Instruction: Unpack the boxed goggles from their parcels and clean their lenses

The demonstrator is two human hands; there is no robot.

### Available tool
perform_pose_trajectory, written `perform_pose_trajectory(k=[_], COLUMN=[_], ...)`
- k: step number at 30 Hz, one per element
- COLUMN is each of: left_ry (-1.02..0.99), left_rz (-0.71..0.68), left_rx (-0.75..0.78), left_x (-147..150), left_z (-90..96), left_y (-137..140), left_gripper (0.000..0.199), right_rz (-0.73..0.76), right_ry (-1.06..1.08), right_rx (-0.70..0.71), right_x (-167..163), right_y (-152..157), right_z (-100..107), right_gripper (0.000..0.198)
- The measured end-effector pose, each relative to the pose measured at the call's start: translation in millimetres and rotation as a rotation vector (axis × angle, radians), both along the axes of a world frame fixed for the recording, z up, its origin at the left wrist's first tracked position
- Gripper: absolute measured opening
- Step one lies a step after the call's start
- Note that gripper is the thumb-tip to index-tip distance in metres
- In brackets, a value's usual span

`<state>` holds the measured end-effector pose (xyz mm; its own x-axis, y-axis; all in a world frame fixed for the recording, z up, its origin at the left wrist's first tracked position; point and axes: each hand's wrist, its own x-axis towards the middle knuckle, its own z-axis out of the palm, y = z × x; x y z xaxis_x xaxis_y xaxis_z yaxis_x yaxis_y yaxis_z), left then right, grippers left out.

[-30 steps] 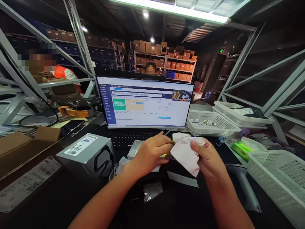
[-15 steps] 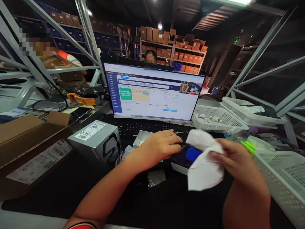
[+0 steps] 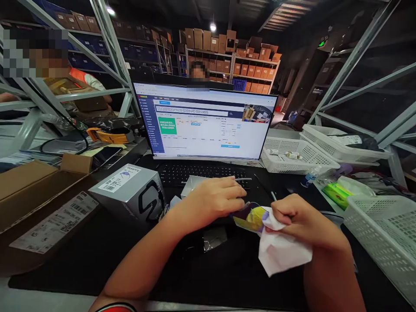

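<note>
My right hand grips a white cloth against a yellow-screened phone; my left hand, at nine o'clock, clasps the phone's edge.

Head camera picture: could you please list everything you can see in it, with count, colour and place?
monitor: one, lit screen, centre back of the desk
keyboard: one, black, below the monitor
grey box: one, silver-grey with a label, left of the hands
cardboard box: one, brown, open, far left
tape roll: one, orange, left behind the grey box
baskets: three, white, on the right side
green packet: one, between the baskets
cloth: one, white, under the right hand
phone: one, yellow and purple screen, between the hands
left hand: on the phone's left edge
right hand: gripping the cloth against the phone
</note>
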<state>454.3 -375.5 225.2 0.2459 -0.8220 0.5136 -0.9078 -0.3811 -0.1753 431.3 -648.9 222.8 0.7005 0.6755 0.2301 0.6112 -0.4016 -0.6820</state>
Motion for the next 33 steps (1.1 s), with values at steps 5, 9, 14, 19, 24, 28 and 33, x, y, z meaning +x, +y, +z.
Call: perform_pose_trajectory(k=[5,9,14,19,24,28,33], left_ry=[-0.028,-0.041,0.117,0.121,0.58,1.423,1.591], left_rz=[0.027,-0.019,-0.074,0.024,0.353,0.106,-0.031], left_rx=[0.032,0.008,-0.013,-0.106,-0.779,-1.283,-1.621], left_x=[-2.1,4.7,4.6,5.6,14.0,8.9,-6.3], left_z=[-9.2,-11.4,-2.8,-7.1,-19.2,-22.8,-20.4], left_y=[-14.9,-10.9,2.1,-2.2,-13.1,-32.1,-52.8], left_gripper=[0.02,0.018,0.01,0.041,0.087,0.063,0.058], right_rz=[-0.305,-0.26,0.078,-0.105,-0.597,-0.477,-0.177], right_ry=[-0.203,-0.17,0.073,-0.116,-0.492,-0.679,-1.027], right_rx=[0.042,0.025,0.029,0.115,0.347,0.299,0.168], right_x=[-10.0,-10.4,0.6,8.2,25.8,31.4,19.9], right_y=[30.7,32.4,-7.6,-12.1,3.3,34.5,75.6], right_z=[-10.9,-10.5,7.7,4.3,-16.2,-31.7,-47.6], right_gripper=[0.045,0.042,0.057,0.056,0.049,0.04,0.032])
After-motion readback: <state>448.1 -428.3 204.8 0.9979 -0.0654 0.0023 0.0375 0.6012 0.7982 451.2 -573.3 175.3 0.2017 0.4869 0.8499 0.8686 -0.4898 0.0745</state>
